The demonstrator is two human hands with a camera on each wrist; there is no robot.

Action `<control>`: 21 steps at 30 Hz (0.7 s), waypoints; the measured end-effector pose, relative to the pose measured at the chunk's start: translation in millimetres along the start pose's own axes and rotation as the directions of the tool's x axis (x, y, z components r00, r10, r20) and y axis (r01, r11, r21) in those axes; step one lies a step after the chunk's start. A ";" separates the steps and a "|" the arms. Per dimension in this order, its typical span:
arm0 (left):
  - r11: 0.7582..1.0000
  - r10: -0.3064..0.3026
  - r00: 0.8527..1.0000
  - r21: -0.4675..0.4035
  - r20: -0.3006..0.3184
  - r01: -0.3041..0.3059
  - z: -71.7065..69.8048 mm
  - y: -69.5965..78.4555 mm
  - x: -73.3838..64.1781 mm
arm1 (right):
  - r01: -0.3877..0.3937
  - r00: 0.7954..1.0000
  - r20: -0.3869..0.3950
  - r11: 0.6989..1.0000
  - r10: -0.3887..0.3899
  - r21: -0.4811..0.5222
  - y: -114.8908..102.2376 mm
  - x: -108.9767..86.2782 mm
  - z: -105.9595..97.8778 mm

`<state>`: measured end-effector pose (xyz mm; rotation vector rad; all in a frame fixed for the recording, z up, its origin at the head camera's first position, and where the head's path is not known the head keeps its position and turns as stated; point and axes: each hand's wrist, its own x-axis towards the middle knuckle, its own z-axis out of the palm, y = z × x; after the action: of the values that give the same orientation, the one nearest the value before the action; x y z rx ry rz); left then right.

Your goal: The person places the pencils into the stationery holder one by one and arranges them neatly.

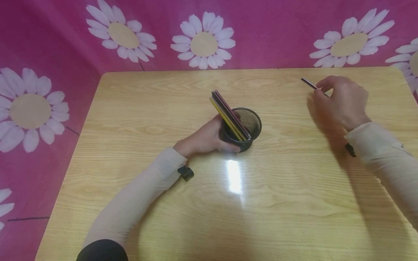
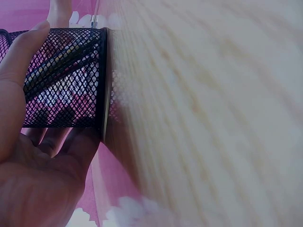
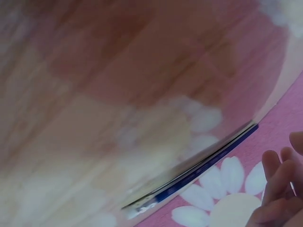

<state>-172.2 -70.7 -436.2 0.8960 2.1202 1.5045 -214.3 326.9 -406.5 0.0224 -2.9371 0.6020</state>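
A black mesh pencil cup (image 1: 256,121) stands on the table, gripped around its side by my left hand (image 1: 209,137). In the left wrist view, the thumb and fingers of the left hand (image 2: 42,175) lie on opposite sides of the mesh cup (image 2: 61,104). Several pencils (image 1: 230,117), yellow, dark and maroon, lean in the cup toward the far left. At the back right, my right hand (image 1: 347,99) hovers over a dark pencil (image 1: 308,83) with bent fingers. The right wrist view shows this blue pencil (image 3: 206,165) lying on the tabletop, apart from the right hand's fingers (image 3: 274,184).
The wood-grain table (image 1: 147,108) reflects a bright light in front of the cup. A magenta cloth (image 1: 261,32) with large white daisies hangs behind the table and along its left side. Each wrist carries a black strap, such as the left strap (image 1: 185,173).
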 end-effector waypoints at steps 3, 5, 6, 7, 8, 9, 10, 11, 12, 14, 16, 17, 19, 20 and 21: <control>1.000 0.000 1.000 0.001 0.003 0.000 0.3 -0.6 0.5 | -0.026 0.999 0.026 1.000 0.026 -0.001 4.8 0.4 -1.5; 1.000 -0.001 1.000 -0.001 0.003 0.001 0.3 -0.3 0.5 | -0.042 0.998 0.052 0.999 0.042 -0.004 7.3 0.8 -2.3; 1.000 0.000 1.000 -0.003 0.004 0.000 0.2 -0.2 0.6 | -0.046 0.997 0.059 0.999 0.046 -0.006 8.7 1.0 -2.2; 1.000 0.000 1.000 -0.006 0.004 0.000 0.2 0.1 0.5 | -0.053 0.996 0.067 0.999 0.053 -0.006 9.7 1.0 -2.3; 1.000 0.000 1.000 -0.007 0.004 0.000 0.0 0.3 0.2 | -0.059 0.995 0.075 0.998 0.059 -0.009 10.8 0.8 -2.3; 1.000 -0.001 1.000 -0.009 0.004 0.001 0.0 0.6 -0.1 | -0.063 0.995 0.079 0.998 0.063 -0.011 11.6 0.8 -2.4; 1.000 0.000 1.000 -0.011 0.004 0.000 0.0 0.8 -0.3 | -0.064 0.995 0.080 0.998 0.065 -0.014 12.7 0.9 -2.2; 1.000 0.001 1.000 -0.010 0.005 -0.001 0.0 0.7 -0.3 | -0.067 0.994 0.084 0.998 0.068 -0.015 13.5 0.9 -2.1; 1.000 0.002 1.000 -0.010 0.005 -0.002 0.1 0.8 -0.4 | -0.071 0.993 0.092 0.997 0.072 -0.018 14.2 0.7 -2.2; 1.000 0.002 1.000 -0.005 0.006 -0.002 0.2 0.6 -0.6 | -0.077 0.991 0.105 0.997 0.079 -0.027 15.2 0.5 -2.6; 1.000 0.000 1.000 -0.001 0.007 0.000 0.4 0.3 -0.3 | -0.083 0.989 0.121 0.996 0.087 -0.037 15.6 0.9 -3.0; 1.000 -0.005 1.000 0.003 0.005 0.005 0.2 -0.9 0.0 | -0.086 0.987 0.129 0.995 0.091 -0.042 15.6 0.9 -3.4; 1.000 -0.011 1.000 0.006 0.005 0.011 0.0 -1.9 0.6 | -0.091 0.985 0.140 0.994 0.098 -0.054 16.1 1.3 -3.8; 1.000 -0.014 1.000 0.007 0.006 0.014 0.0 -2.4 0.9 | -0.092 0.985 0.143 0.994 0.100 -0.060 16.5 1.7 -3.9; 1.000 -0.016 1.000 0.004 0.007 0.016 -0.2 -2.4 1.1 | -0.093 0.984 0.146 0.993 0.102 -0.067 16.8 2.1 -3.8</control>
<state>-173.8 -70.7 -438.3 0.8821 2.1209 1.4886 -216.6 343.9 -409.2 -0.0878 -3.1153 0.5483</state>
